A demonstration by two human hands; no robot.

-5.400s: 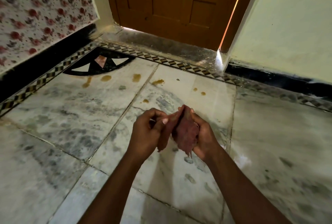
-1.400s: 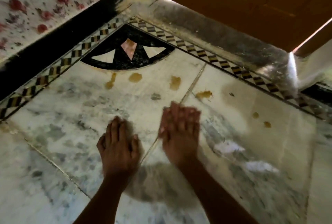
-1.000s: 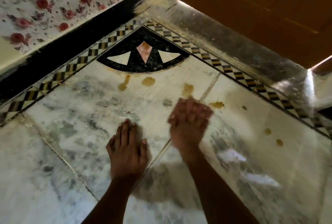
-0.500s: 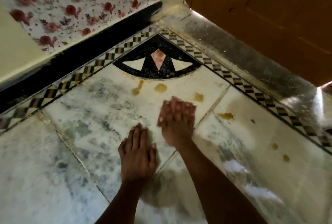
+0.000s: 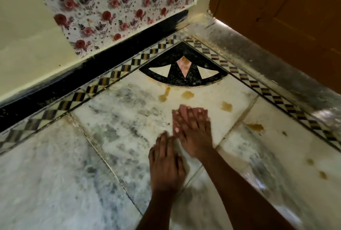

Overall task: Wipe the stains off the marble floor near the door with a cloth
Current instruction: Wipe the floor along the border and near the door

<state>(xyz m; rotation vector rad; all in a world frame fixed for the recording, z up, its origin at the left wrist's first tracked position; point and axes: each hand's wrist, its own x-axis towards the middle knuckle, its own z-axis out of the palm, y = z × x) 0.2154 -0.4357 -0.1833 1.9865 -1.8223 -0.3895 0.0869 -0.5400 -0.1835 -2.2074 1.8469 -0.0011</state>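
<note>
While the right hand's fingers (image 5: 186,117) lay flat and pressed together on the floor, a pinkish edge at their tips looked like the cloth (image 5: 182,111), pinned under them rather than gripped; it was too blurred to be sure. The right hand (image 5: 191,133) had slid leftward across the tile joint since half a second before, and now sat just short of the two brown stains (image 5: 187,94) below the black corner inlay (image 5: 184,72). The left hand (image 5: 166,163) stayed spread, palm down, holding nothing, bracing the body just beside its partner. Further stains (image 5: 226,106) remained to the right, toward the checked border (image 5: 273,93) and the door (image 5: 287,8). By my reckoning the wiping had barely reached the marks; none looked smeared or thinned yet, so nearly all the work lay ahead on that marble floor (image 5: 114,119)
</note>
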